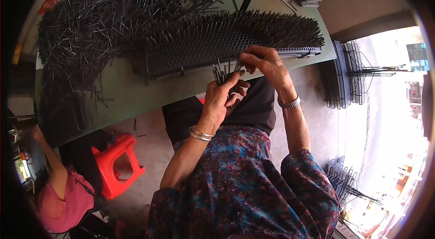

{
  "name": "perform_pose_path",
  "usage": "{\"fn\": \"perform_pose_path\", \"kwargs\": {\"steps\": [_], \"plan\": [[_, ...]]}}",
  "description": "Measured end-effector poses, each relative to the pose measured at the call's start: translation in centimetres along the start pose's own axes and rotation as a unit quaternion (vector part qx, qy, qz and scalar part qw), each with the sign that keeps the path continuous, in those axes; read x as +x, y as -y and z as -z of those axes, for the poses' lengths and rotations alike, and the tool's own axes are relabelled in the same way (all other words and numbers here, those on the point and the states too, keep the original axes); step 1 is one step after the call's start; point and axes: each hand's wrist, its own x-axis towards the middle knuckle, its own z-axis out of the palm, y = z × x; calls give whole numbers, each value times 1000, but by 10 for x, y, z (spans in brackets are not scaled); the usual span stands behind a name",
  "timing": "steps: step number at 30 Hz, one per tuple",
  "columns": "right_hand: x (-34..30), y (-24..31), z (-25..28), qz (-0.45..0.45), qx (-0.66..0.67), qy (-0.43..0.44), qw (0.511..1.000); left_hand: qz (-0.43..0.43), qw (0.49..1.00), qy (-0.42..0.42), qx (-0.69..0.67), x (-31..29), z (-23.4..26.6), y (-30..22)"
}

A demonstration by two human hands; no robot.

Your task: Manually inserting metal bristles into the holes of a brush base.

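Note:
A bundle of thin dark rods [220,75] sticks up out of my left hand [219,98], whose fingers are wrapped around it. Just right of the bundle, my right hand [267,64] has thumb and forefinger pinched together close to the rod tips. What that pinch holds, if anything, is too small to make out. Both hands are at the front edge of a long black perforated board [197,51] on the table. Many similar rods [281,31] stand upright in its holes, along the back and at the right; the holes at the front middle show bare.
A large heap of loose dark rods [90,21] covers the table's [122,92] left side. A red plastic stool [117,166] stands below. At lower left sits another person in a pink top [68,198]. Black wire racks [344,74] stand at right, beside a bright opening.

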Motion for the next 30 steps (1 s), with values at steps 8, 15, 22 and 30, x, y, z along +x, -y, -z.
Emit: {"fn": "perform_pose_path", "kwargs": {"steps": [8, 15, 22, 30], "plan": [[-2, -4, 2, -18, 69, 14, 997, 29, 999, 25, 33, -5, -3, -13], [-2, -6, 8, -15, 61, 26, 998, 30, 997, 10, 66, 3, -4, -9], [-7, 5, 16, -9, 34, 29, 999, -7, 996, 4, 90, 5, -11, -7], [-2, 17, 26, 148, -67, -315, 935, 28, 999, 17, 26, 23, 8, -2]]}}
